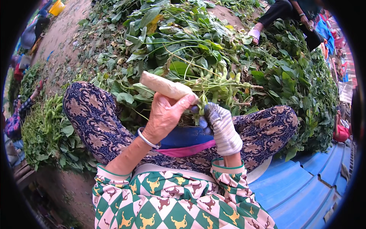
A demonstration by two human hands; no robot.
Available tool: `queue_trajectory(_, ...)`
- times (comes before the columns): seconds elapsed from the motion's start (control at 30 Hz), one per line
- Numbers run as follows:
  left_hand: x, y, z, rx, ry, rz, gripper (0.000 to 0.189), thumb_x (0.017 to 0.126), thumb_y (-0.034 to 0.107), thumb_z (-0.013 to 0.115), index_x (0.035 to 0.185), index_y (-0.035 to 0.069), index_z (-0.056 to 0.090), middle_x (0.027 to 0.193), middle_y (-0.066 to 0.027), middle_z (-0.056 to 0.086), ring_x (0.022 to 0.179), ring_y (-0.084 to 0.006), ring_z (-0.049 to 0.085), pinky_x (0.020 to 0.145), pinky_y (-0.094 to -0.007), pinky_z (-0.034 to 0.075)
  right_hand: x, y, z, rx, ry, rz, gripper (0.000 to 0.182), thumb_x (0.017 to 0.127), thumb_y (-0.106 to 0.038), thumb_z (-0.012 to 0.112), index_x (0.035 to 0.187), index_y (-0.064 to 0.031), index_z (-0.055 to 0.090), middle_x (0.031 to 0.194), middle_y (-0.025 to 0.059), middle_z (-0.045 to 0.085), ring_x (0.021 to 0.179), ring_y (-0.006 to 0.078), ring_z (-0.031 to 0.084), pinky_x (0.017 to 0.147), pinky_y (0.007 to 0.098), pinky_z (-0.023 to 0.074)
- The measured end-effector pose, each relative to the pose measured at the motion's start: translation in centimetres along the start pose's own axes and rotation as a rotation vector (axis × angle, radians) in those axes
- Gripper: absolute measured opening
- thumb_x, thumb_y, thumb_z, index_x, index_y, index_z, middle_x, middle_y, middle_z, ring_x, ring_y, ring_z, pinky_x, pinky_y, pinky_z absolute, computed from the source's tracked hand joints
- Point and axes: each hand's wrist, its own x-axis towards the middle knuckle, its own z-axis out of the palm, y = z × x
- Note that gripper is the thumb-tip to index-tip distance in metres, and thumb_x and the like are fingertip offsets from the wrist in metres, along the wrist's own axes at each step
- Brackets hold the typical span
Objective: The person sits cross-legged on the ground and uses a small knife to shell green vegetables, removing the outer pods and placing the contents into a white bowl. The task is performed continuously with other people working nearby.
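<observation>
My left hand point(165, 114), bare and with a white bangle at the wrist, holds a pale, thick, roll-like object point(165, 85); its material is unclear. My right hand point(221, 126) wears a striped knit glove with bluish fingertips and pinches green bean pods point(202, 103) just beside the roll's lower end. Stems with more plump green pods point(224, 78) lie right beyond both hands. Beneath the hands, between my bent legs, sits a blue container point(183, 138) with a pink cloth point(187, 149) along its near side.
Piled leafy bean plants point(177, 31) spread in front and on both sides. A seated person's sandalled foot point(254, 35) rests at the upper right. Other people are at the left edge, near a yellow container point(57, 7). Blue corrugated sheeting point(288, 186) lies at the lower right.
</observation>
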Motion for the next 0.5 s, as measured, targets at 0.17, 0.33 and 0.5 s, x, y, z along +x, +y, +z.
queue_trajectory(0.17,0.1,-0.3,-0.4,0.052,-0.01,0.003,0.013,0.083,0.008,0.064,0.091,-0.002,0.062,0.083,-0.0054,0.065,0.077,-0.011,0.061,0.073,-0.0242,0.049,0.2,-1.1,-0.3,-0.087,-0.017,0.154,0.027,0.091,-0.032,0.054,0.093,-0.0071,0.062,0.063,-0.0039,0.054,0.049,0.0024,0.044,0.044,0.0164,0.0339)
queue_trajectory(0.33,-0.6,0.8,0.5,0.168,-0.021,0.036,0.015,0.081,0.01,0.067,0.088,-0.002,0.063,0.08,-0.0055,0.066,0.074,-0.0104,0.062,0.068,-0.025,0.049,1.3,0.3,0.5,-0.61,0.261,-0.274,0.039,0.07,-0.031,0.077,0.09,-0.0031,0.058,0.065,0.0043,0.055,0.058,0.0146,0.049,0.054,0.032,0.0445)
queue_trajectory(0.5,-0.7,0.6,0.5,0.12,-0.004,-0.02,0.012,0.081,0.009,0.065,0.086,-0.002,0.063,0.079,-0.005,0.065,0.074,-0.0099,0.062,0.068,-0.0239,0.049,1.3,0.6,1.6,0.014,0.208,-0.045,0.023,0.084,-0.026,0.066,0.095,-0.0069,0.06,0.065,-0.0029,0.056,0.048,0.0051,0.044,0.042,0.0202,0.0371)
